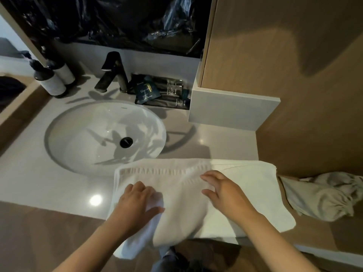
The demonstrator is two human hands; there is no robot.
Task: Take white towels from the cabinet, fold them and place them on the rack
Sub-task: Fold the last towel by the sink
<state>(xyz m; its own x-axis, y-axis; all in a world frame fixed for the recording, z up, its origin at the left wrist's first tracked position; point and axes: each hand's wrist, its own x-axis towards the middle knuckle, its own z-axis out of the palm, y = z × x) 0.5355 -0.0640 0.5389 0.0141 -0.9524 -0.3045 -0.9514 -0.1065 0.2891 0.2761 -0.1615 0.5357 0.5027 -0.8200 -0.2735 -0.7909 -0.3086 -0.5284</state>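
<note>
Towel (245, 183) soft, limp, light — left hand (137, 203) pinches a fold, right hand (224, 193) flat, fingers spread — grip corners.

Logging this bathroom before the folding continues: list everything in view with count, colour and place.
white towel: one, white, on the counter front edge, overhanging
sink: one, white, set in the counter beyond the towel
faucet: one, black, behind the sink
pump bottles: two, dark with white bands, back left
amenity tray: one, black, right of the faucet
plastic sheet: one, black, on the wall above
crumpled cloth: one, beige, right of the towel
left hand: grips the towel's left fold
right hand: fingers spread on the towel
</note>
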